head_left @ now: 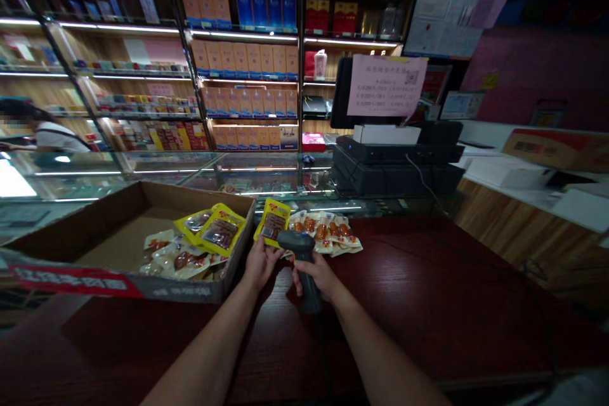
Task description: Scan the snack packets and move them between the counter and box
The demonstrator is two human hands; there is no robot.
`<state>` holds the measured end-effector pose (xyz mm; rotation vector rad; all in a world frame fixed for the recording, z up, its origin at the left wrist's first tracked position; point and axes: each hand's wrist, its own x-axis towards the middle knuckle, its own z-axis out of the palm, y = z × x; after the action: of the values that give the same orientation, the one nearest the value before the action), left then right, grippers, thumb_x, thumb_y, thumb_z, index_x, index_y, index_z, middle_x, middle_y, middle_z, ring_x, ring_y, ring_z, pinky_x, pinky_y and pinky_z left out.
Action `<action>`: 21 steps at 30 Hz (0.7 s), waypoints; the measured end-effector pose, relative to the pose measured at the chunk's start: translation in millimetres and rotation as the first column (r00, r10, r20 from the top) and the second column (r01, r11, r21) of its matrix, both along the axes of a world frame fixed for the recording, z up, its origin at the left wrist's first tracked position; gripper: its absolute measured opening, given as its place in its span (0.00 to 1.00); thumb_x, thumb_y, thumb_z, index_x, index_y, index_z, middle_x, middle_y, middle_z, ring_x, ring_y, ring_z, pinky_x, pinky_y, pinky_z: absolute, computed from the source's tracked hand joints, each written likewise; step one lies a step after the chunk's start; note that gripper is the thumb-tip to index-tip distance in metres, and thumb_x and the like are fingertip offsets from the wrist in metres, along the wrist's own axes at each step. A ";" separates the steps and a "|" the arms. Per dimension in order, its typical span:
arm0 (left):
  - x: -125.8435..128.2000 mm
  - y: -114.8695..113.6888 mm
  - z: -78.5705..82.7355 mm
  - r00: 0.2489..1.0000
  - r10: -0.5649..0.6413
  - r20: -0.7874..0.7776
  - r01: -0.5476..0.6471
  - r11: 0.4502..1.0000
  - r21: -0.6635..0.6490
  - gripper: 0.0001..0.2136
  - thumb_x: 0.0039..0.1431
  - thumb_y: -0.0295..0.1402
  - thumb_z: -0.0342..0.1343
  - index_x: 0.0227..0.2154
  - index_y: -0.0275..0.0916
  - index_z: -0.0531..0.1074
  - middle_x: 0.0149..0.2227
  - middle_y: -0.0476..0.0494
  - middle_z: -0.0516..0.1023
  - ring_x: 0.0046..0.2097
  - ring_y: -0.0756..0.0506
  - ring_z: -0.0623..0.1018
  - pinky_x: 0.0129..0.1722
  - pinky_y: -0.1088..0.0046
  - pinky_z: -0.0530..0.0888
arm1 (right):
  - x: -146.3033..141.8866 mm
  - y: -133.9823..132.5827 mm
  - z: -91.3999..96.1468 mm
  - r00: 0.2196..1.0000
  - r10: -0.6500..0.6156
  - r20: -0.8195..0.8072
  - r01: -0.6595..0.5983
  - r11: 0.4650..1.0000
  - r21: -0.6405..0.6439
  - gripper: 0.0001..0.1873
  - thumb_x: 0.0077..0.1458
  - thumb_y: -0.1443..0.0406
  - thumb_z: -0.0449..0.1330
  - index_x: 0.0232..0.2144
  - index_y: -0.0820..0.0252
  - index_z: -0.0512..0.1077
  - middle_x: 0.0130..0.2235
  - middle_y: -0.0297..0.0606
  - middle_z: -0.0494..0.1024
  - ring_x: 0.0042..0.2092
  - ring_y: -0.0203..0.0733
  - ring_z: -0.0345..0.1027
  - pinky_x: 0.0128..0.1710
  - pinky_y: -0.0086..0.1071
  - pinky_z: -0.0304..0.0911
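Observation:
My left hand (261, 263) grips the lower edge of a yellow snack packet (273, 221), which is tilted up with dark contents showing through its window. In my right hand (321, 274) is a dark barcode scanner (304, 266), its head close to the packet's right side. Just behind the scanner, several pale vacuum packs of brown food (328, 231) lie on the dark red counter. To the left stands an open cardboard box (137, 292). Inside it are more yellow packets (219, 230) and clear packs of brown food (183, 259).
A register screen with a pink notice (387, 85) stands on a black cash drawer (394, 168) at the back right. Behind the glass counter (266, 184) rise shelves of boxed goods (245, 60). A person in white (61, 136) is at the far left.

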<state>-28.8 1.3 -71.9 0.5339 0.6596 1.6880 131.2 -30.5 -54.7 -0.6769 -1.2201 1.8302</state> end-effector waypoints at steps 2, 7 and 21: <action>-0.7 0.8 -0.3 1.000 -0.012 0.003 0.012 1.000 0.001 0.15 0.62 0.35 0.46 0.51 0.42 0.66 0.45 0.41 0.77 0.43 0.45 0.77 0.45 0.57 0.72 | -0.1 0.2 -0.6 1.000 -0.002 0.003 0.002 1.000 0.002 0.21 0.40 0.56 0.65 0.32 0.62 0.65 0.17 0.30 0.73 0.14 0.34 0.64 0.14 0.26 0.61; -0.7 2.8 0.5 1.000 -0.023 -0.003 0.023 0.999 -0.045 0.19 0.62 0.38 0.45 0.54 0.39 0.64 0.50 0.37 0.74 0.48 0.41 0.74 0.44 0.60 0.73 | -0.5 0.1 -1.0 1.000 0.000 -0.006 0.000 1.000 0.016 0.19 0.41 0.56 0.65 0.32 0.63 0.66 0.17 0.29 0.72 0.14 0.33 0.63 0.14 0.26 0.61; -4.6 3.6 -6.6 0.998 -0.026 -0.050 0.026 1.000 0.009 0.18 0.62 0.41 0.46 0.53 0.43 0.63 0.47 0.39 0.75 0.44 0.44 0.77 0.47 0.56 0.71 | 0.2 -1.0 2.0 1.000 -0.011 0.011 0.011 1.000 0.008 0.21 0.40 0.56 0.65 0.34 0.63 0.66 0.17 0.30 0.73 0.14 0.34 0.63 0.14 0.26 0.60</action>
<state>-33.4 4.9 -78.5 0.5903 0.6780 1.6586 131.3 -31.5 -52.7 -0.6889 -1.2282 1.8134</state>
